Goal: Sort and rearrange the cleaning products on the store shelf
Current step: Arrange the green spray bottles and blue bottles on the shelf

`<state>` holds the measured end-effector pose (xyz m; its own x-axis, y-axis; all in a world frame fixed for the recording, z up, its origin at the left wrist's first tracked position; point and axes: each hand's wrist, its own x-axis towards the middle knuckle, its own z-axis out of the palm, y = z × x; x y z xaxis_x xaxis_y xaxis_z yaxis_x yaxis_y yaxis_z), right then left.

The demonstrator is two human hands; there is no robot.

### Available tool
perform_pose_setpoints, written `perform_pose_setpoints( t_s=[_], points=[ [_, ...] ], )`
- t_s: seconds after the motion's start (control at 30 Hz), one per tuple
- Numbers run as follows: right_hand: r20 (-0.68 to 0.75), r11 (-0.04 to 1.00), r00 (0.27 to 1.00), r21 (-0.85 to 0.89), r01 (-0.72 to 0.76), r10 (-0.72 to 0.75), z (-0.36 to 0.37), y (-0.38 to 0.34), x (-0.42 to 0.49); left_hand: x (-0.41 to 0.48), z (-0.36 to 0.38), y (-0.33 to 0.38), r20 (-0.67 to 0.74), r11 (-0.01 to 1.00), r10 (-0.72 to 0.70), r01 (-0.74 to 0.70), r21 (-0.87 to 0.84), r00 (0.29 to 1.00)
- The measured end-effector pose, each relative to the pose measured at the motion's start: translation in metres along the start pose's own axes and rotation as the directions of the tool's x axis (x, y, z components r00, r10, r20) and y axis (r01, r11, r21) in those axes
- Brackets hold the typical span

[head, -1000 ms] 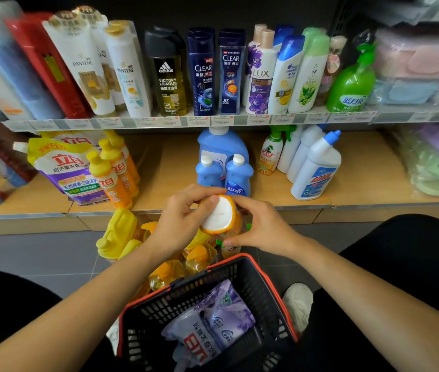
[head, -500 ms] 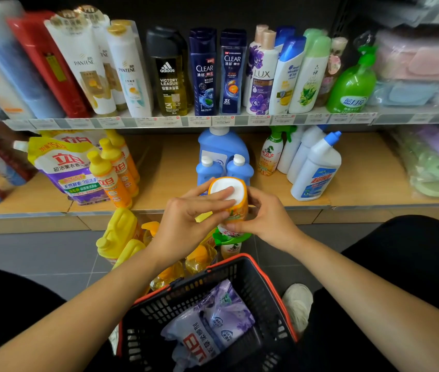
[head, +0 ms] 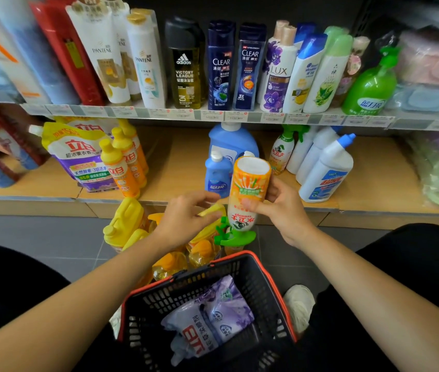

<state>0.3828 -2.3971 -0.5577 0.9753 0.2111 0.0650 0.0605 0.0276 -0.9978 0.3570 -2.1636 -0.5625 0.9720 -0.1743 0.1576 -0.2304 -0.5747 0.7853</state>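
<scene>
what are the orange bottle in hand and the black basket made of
The orange bottle looks like plastic under a glossy printed label, with a green moulded trigger. The black basket is likely rigid matte plastic: moulded lattice walls, red rim.

We record two forearms, left (head: 84, 299) and right (head: 368, 280), bare as far as the frame's edge, each ending in a bare hand: left hand (head: 186, 218), right hand (head: 282, 210). We list black trousers of plain, unmarked cloth, seen over the left leg (head: 11, 285) and the right leg (head: 414, 264). We note one off-white shoe (head: 299, 304), rounded at the toe, beside the right leg.
</scene>
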Motion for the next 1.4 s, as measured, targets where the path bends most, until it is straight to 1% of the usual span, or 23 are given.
perform_pose_setpoints(
  t_s=[0.03,0.07,0.13,0.17,0.27,0.33,0.5,0.53,0.57,0.6,0.67,0.73,0.77,0.8,0.83,0.87,0.9,1.0,1.13,1.2,1.27,1.33,1.4],
  points=[
    [-0.013,1.0,1.0,0.028,-0.004,0.004,-0.001,-0.001,0.002,-0.001,0.003,-0.007,0.121,0.996,-0.037,0.027,0.087,0.992],
    [-0.03,0.999,1.0,0.05,-0.005,0.007,-0.002,-0.002,0.004,-0.002,0.006,-0.013,0.245,0.984,-0.063,0.02,0.176,0.968],
    [-0.07,0.996,0.997,0.089,-0.017,0.024,-0.006,-0.004,0.007,-0.004,0.013,-0.02,0.426,0.948,-0.042,-0.098,0.302,0.904],
    [-0.087,0.994,0.995,0.104,-0.031,0.04,-0.008,-0.004,0.008,-0.004,0.017,-0.02,0.471,0.936,-0.006,-0.161,0.313,0.882],
    [-0.135,0.99,0.985,0.109,-0.089,0.103,-0.016,-0.009,0.011,-0.001,0.022,-0.014,0.474,0.913,0.13,-0.291,0.285,0.871],
    [-0.157,0.987,0.976,0.089,-0.136,0.149,-0.023,-0.011,0.013,0.003,0.023,-0.007,0.492,0.881,0.189,-0.368,0.297,0.85],
    [-0.132,0.955,0.946,0.041,-0.293,0.296,-0.033,-0.011,0.013,0.009,0.03,0.005,0.593,0.785,0.208,-0.494,0.374,0.778],
    [-0.13,0.948,0.939,0.042,-0.316,0.319,-0.034,-0.01,0.013,0.01,0.031,0.007,0.596,0.779,0.217,-0.505,0.372,0.773],
    [-0.127,0.943,0.934,0.045,-0.331,0.334,-0.036,-0.009,0.012,0.01,0.032,0.009,0.595,0.794,0.233,-0.503,0.34,0.77],
    [-0.116,0.938,0.931,0.046,-0.343,0.346,-0.038,-0.009,0.011,0.009,0.033,0.011,0.589,0.829,0.26,-0.49,0.27,0.765],
    [-0.049,0.928,0.928,0.063,-0.366,0.37,-0.041,-0.014,0.006,0.008,0.036,0.018,0.555,0.908,0.315,-0.414,0.059,0.77],
    [0.084,0.905,0.913,0.124,-0.407,0.399,-0.048,-0.022,-0.002,0.011,0.038,0.028,0.476,0.954,0.296,-0.23,-0.193,0.828],
    [0.165,0.89,0.899,0.153,-0.43,0.406,-0.053,-0.026,-0.007,0.015,0.039,0.034,0.435,0.941,0.25,-0.111,-0.32,0.865],
    [0.242,0.879,0.883,0.169,-0.447,0.402,-0.058,-0.029,-0.012,0.019,0.038,0.038,0.396,0.903,0.205,-0.017,-0.43,0.895],
    [0.301,0.879,0.872,0.167,-0.446,0.385,-0.06,-0.031,-0.017,0.023,0.038,0.04,0.356,0.862,0.165,0.041,-0.504,0.92],
    [0.322,0.893,0.875,0.152,-0.424,0.361,-0.061,-0.032,-0.021,0.026,0.038,0.042,0.325,0.838,0.127,0.073,-0.541,0.937],
    [0.301,0.916,0.894,0.123,-0.382,0.332,-0.061,-0.032,-0.024,0.026,0.039,0.043,0.308,0.825,0.095,0.099,-0.557,0.946],
    [0.197,0.964,0.945,-0.008,-0.267,0.263,-0.052,-0.03,-0.024,0.021,0.047,0.044,0.327,0.793,0.001,0.198,-0.576,0.945],
    [0.164,0.979,0.971,-0.14,-0.151,0.173,-0.049,-0.028,-0.019,0.019,0.048,0.04,0.332,0.765,-0.067,0.262,-0.588,0.941],
    [0.147,0.974,0.982,-0.21,-0.087,0.12,-0.053,-0.029,-0.017,0.022,0.049,0.038,0.334,0.787,-0.079,0.265,-0.558,0.939],
    [0.14,0.954,0.987,-0.298,-0.032,0.076,-0.056,-0.029,-0.014,0.027,0.051,0.036,0.325,0.837,-0.084,0.244,-0.49,0.942],
    [0.104,0.922,0.993,-0.388,-0.003,0.047,-0.062,-0.025,-0.011,0.034,0.053,0.031,0.3,0.888,-0.072,0.198,-0.415,0.951],
    [0.044,0.876,0.998,-0.482,-0.014,0.04,-0.071,-0.017,-0.006,0.044,0.054,0.023,0.277,0.938,-0.052,0.142,-0.316,0.96]
  ],
)
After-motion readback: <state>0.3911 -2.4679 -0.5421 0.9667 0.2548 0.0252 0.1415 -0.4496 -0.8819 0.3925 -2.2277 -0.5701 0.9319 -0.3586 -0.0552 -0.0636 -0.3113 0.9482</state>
